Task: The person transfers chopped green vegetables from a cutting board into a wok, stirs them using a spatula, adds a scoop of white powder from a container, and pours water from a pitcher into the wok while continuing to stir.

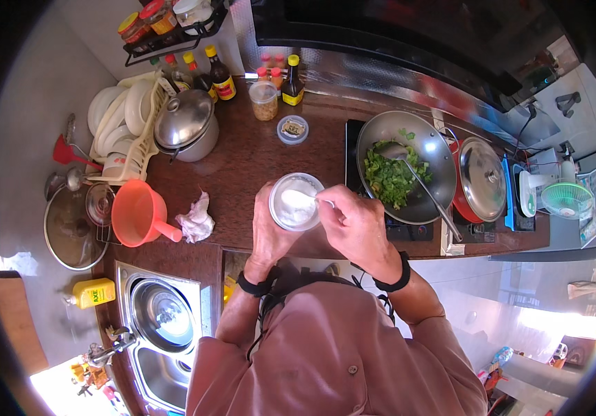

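Observation:
My left hand point(267, 231) is wrapped around a round clear plastic container point(275, 208) of white granular seasoning point(298, 214). Between the fingers of my right hand point(356, 221) is the handle of a small white spoon point(298, 198), its bowl inside the container over the white grains. Right of my hands, a wok point(435, 151) on a black cooktop holds chopped leafy greens point(394, 179). A metal ladle point(423, 187) rests in it, its handle over the near rim. Behind the container, a round lid point(293, 129) lies flat on the counter point(241, 156).
Bottles point(221, 73), a lidded steel pot point(186, 125) and a dish rack point(139, 151) stand at the back left. An orange-red dipper point(137, 213) and a crumpled cloth point(196, 218) lie nearer. The sink point(202, 291) is lower left; a red lidded pot point(482, 179) sits beyond the wok.

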Demonstrator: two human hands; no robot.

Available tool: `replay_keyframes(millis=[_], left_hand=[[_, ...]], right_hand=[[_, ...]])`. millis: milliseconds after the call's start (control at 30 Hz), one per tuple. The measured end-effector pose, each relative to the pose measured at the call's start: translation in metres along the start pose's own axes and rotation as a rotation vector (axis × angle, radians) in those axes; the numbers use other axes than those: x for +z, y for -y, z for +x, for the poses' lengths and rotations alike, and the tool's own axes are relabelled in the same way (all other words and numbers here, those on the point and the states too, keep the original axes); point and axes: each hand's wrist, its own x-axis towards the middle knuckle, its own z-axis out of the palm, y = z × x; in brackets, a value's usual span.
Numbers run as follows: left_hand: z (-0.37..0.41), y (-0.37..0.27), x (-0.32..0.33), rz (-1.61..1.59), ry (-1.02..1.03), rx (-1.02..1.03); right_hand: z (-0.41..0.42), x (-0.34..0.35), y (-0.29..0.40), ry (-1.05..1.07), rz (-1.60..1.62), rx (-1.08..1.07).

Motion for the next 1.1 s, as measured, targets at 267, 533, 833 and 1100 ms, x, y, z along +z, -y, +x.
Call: replay_keyframes(millis=[267,533,833,1100], left_hand=[[-0.001,0.005,-0.002,0.056,-0.058,0.037],[0.001,0.007,-0.008,-0.017,-0.037,-0.023],[-0.004,0.034,-0.013,0.126,0.084,-0.06],[0.003,0.029,-0.014,0.119,0.1,-0.094]], right_hand=[[0.005,-0.012,0.002,0.163,0.119,0.044],[0.011,-0.011,-0.011,0.205,0.071,0.112],[0.018,-0.01,-0.014,0.254,-0.022,0.025],[0.022,-0.005,-0.013,0.213,-0.014,0.026]])
